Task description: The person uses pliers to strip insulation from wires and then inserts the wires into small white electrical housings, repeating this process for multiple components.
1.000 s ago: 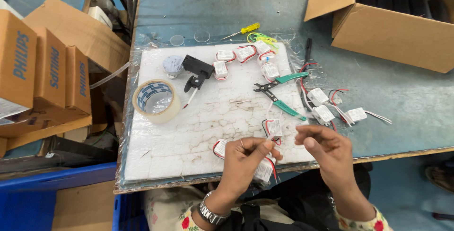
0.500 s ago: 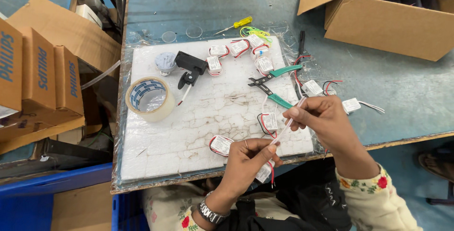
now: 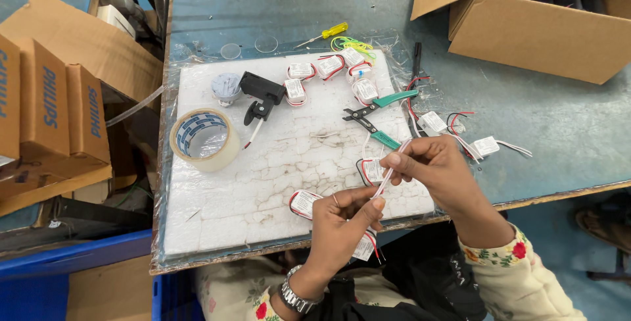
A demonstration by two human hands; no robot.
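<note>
Pinching a thin white wire (image 3: 389, 171) taut between both hands over the white foam board (image 3: 263, 189).

The left hand (image 3: 342, 219) clamps the wire's lower end while a small white module (image 3: 363, 247) hangs beneath it; the right hand (image 3: 430, 163) closes its fingertips on the upper end. Judging from this, steady tension and short, even finger movements would serve best, with the green-handled pliers (image 3: 378, 112) lying near.

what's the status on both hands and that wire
Left hand and right hand pinch white wire taut between them. Small white module hangs under left. Green-handled pliers lie beyond.
</note>
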